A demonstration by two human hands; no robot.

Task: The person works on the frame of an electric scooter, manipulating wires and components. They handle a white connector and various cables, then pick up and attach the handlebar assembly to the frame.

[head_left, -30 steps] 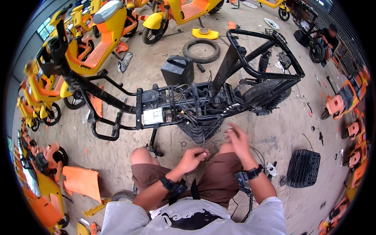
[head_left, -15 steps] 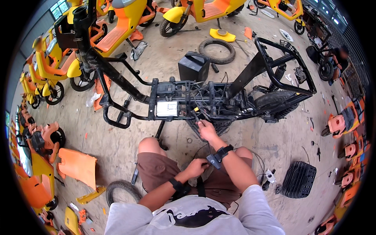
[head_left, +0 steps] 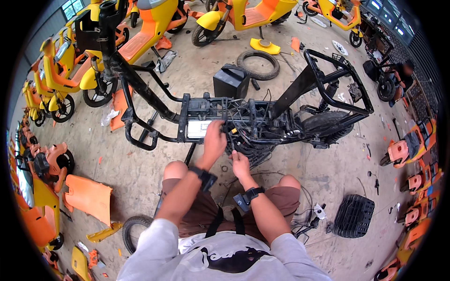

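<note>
In front of me lies the bare black frame of an electric scooter (head_left: 146, 96), its middle crowded with dark wiring (head_left: 239, 136). My left hand (head_left: 215, 141) reaches over the near rail beside a silver box (head_left: 196, 129) in the frame; its fingers bend down at the wires, and their tips are blurred and partly hidden. Just below the near rail, my right hand (head_left: 240, 165) is closed in a pinch on a thin dark cable (head_left: 233, 147). A small yellow connector (head_left: 235, 131) shows among the wires between the hands.
A black battery box (head_left: 231, 82) and a loose tyre (head_left: 258, 64) stand beyond the frame. An orange panel (head_left: 89, 196) lies at left, a black slatted plastic part (head_left: 355, 216) at right. Yellow and orange scooters line the sides. Another person (head_left: 404, 75) crouches far right.
My left hand has risen from my lap to the wiring beside the silver box. My right hand has drawn back slightly toward me and left, below the near rail.
</note>
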